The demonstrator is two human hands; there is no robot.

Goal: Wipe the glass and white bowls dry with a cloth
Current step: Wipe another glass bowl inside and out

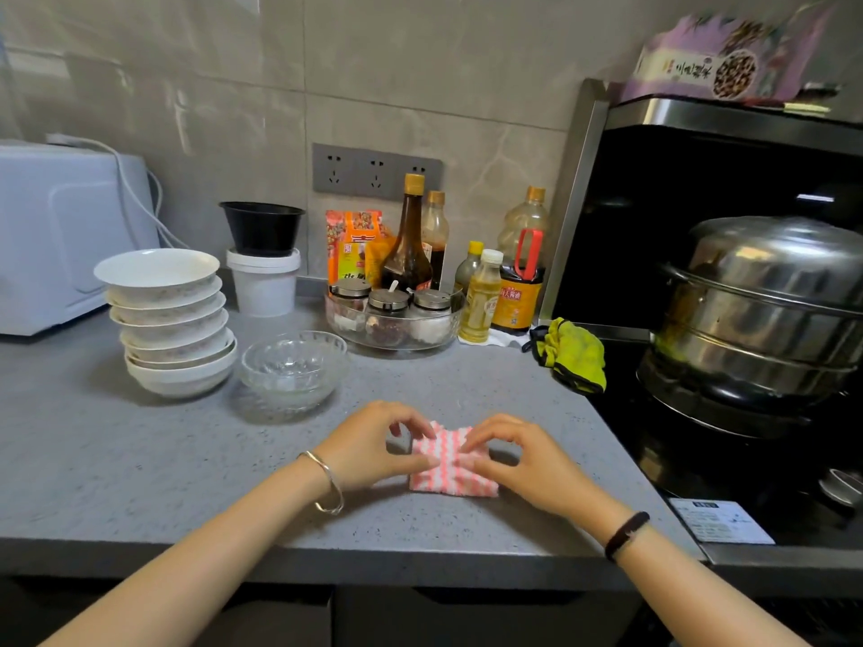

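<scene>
As L hand & R hand pinch cloth, its sides are covered.

Soft, even indoor light is falling from above, keeping the grey countertop moderately bright. Faint, diffuse shadows are pooling beneath the stacked white bowls, the glass bowls and the cloth. Glare is streaking the glossy wall tiles and glinting off the steel pot, while the hob recess is sinking into near-black. The wide-angle lens is bowing straight lines toward the edges; the purple packet at upper right is smearing, probably through motion blur.
</scene>
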